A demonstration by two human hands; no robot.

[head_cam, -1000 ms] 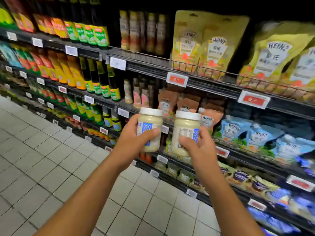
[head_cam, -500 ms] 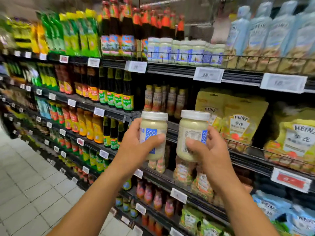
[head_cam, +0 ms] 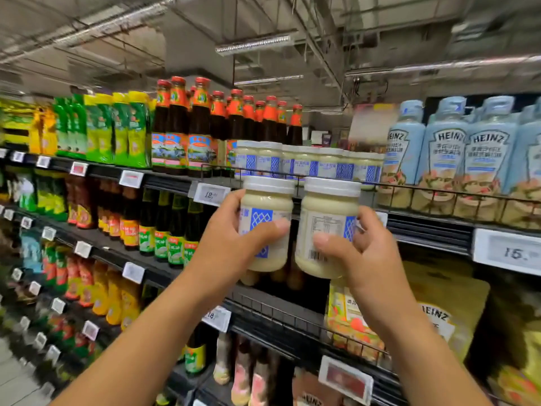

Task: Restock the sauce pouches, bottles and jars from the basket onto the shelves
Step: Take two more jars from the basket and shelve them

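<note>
My left hand point(head_cam: 234, 244) grips a cream-filled jar point(head_cam: 266, 206) with a white lid and a blue-patterned label. My right hand point(head_cam: 363, 253) grips a second jar of the same kind point(head_cam: 325, 218), its barcode side facing me. Both jars are upright, side by side, held just below and in front of the top shelf's wire rail point(head_cam: 336, 178). Behind that rail stands a row of matching jars point(head_cam: 307, 162). The basket is out of view.
Dark red-capped sauce bottles point(head_cam: 193, 127) stand left of the jar row, pale blue Heinz squeeze bottles point(head_cam: 448, 148) to its right. Green pouches point(head_cam: 117, 127) fill the far left. Lower shelves hold bottles and yellow Heinz pouches point(head_cam: 439, 315). Price tags line the shelf edges.
My view has tilted upward from the lower shelves to the top shelf. Both hands have raised their jars to just under the row of matching jars.
</note>
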